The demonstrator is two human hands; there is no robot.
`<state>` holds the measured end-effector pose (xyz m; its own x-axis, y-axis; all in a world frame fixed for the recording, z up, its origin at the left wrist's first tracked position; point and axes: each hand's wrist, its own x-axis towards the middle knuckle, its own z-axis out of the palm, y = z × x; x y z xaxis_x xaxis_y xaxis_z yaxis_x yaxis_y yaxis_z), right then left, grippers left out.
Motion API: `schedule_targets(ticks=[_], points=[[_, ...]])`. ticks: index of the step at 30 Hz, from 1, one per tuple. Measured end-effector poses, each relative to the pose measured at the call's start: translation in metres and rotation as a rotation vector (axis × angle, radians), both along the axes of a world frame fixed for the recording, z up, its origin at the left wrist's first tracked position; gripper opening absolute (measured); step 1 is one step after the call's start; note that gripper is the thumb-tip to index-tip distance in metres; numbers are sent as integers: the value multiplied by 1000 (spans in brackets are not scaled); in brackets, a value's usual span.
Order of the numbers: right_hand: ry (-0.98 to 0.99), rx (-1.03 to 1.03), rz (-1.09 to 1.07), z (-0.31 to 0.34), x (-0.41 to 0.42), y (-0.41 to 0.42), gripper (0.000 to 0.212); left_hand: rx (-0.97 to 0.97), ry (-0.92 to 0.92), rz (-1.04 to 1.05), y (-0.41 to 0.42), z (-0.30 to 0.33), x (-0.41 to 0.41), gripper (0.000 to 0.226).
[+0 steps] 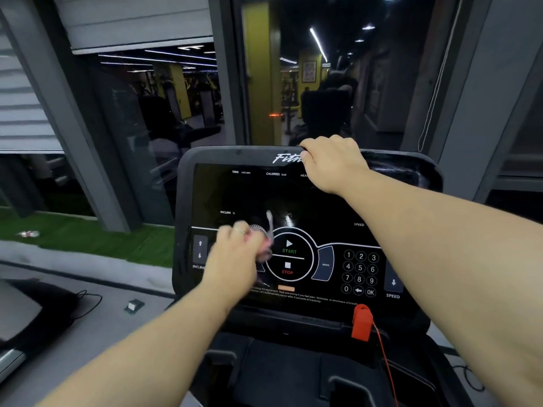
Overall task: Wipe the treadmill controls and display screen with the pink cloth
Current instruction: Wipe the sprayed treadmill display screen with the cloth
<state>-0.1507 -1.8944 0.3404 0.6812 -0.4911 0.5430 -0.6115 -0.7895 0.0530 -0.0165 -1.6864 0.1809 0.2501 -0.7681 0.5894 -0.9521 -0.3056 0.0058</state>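
left hand (pixel 235 254) fingers grasping pink cloth (pixel 263 242) on console (pixel 293 201); right hand (pixel 332 163) gripping top edge.

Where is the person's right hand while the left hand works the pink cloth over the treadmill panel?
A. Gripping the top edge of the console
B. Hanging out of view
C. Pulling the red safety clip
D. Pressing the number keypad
A: the right hand has its fingers curled over the top edge of the console, well above the number keypad and the red safety clip, while the left hand holds the pink cloth.
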Motion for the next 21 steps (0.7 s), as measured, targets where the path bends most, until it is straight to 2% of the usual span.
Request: schedule_targets(ticks=[2,4,8,10,13,15,17,19,21], points=[[-9,-6,4,0,0,0,37,77,-48,-99,9,-20,-10,46],[-20,-17,4,-1,1,0,35,22,15,-106,7,-8,-5,38],[-29,-28,8,-3,1,0,33,-255,135,175,-10,38,20,30],[-28,-27,9,-3,0,1,33,-184,90,153,-8,29,16,34],[-28,-41,13,-2,0,1,32,60,50,5,7,-17,-9,45],[-37,-53,12,-2,1,1,31,134,32,-65,10,-18,-7,35],[-38,-57,10,-2,0,1,31,49,62,-3,2,9,8,25],[-32,-52,12,-2,0,1,31,-124,92,143,-5,39,24,24],[-31,-51,15,-2,0,1,32,-152,142,221,-7,44,28,24]])
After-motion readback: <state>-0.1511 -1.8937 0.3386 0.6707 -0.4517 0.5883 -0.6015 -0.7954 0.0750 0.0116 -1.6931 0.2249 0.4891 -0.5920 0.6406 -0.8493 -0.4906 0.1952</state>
